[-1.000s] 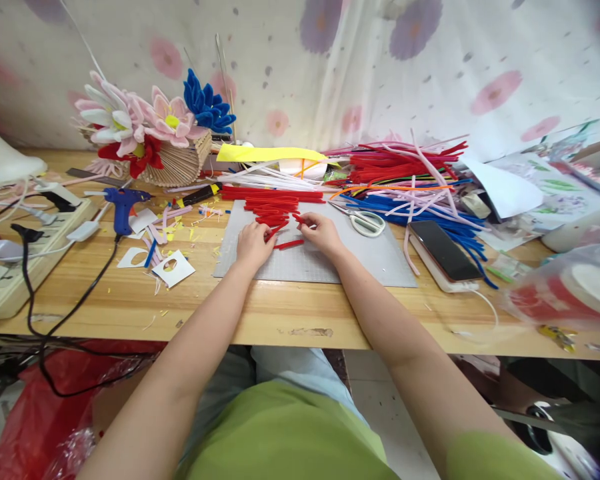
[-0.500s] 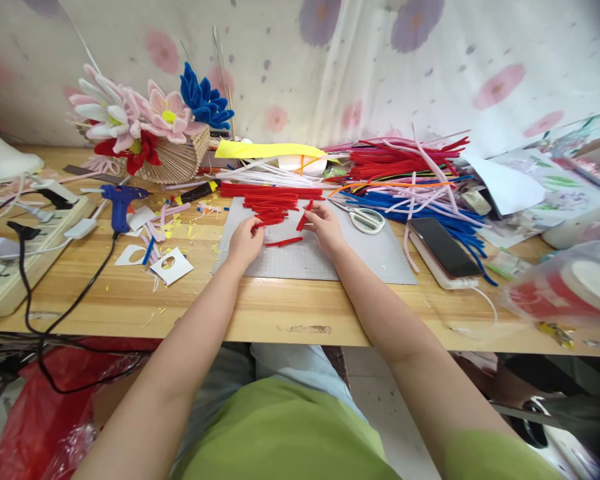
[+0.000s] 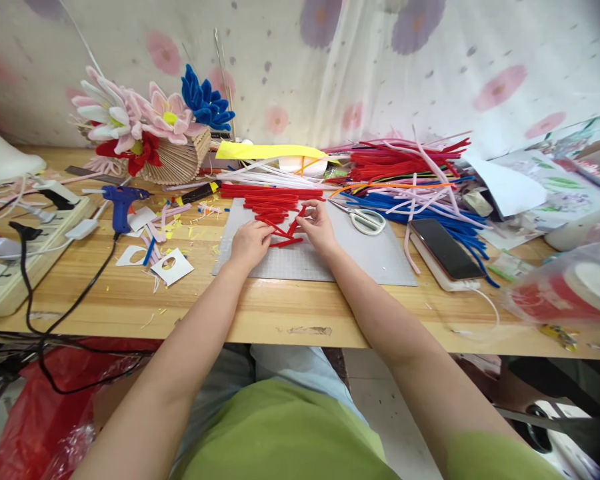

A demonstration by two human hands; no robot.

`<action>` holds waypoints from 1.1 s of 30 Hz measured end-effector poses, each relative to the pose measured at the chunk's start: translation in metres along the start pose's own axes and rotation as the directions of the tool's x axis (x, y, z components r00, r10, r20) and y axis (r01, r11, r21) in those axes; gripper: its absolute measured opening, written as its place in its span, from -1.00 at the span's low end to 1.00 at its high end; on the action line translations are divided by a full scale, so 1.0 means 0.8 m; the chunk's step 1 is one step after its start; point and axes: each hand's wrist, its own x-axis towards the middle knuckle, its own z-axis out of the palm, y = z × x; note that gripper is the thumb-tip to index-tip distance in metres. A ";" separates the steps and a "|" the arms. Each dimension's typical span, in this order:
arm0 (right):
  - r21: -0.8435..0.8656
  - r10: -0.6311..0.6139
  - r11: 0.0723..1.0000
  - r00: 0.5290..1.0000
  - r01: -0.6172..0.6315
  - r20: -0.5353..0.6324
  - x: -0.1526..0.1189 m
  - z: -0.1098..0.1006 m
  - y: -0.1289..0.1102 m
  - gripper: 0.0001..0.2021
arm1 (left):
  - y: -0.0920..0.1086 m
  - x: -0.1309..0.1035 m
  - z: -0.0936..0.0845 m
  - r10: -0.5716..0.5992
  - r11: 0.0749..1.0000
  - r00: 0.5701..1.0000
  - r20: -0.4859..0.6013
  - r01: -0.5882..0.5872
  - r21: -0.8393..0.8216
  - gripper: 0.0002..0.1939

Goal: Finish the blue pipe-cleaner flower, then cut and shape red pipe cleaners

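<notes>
My left hand (image 3: pixel 253 243) pinches one end of a red fuzzy strip (image 3: pixel 279 231) that slants over the grey cutting mat (image 3: pixel 370 263). In my right hand (image 3: pixel 319 227), between thumb and fingers, is another red piece (image 3: pixel 294 227), close to the first strip's far end. A short red piece (image 3: pixel 287 243) lies on the mat between the hands. Just beyond them, red strips of several lengths (image 3: pixel 271 201) are laid out in rows. White-handled scissors (image 3: pixel 367 221) rest on the mat to the right of my right hand.
A blue glue gun (image 3: pixel 121 205), white card pieces (image 3: pixel 173 267) and a power strip (image 3: pixel 35 247) are at the left. Fuzzy flowers (image 3: pixel 167 113) stand behind. Bundled coloured stems (image 3: pixel 405 160), a phone (image 3: pixel 446 249) and a bagged cup (image 3: pixel 570 283) lie to the right.
My left hand has moved slightly right and now holds a red strip out over the mat, towards the piece in my right hand. My right hand has barely moved.
</notes>
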 end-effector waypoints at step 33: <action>-0.068 -0.022 0.997 0.988 0.032 0.150 -0.005 0.021 -0.005 -0.64 | 0.033 0.005 0.012 -0.525 0.654 0.851 -0.014 0.393 -0.646 -0.60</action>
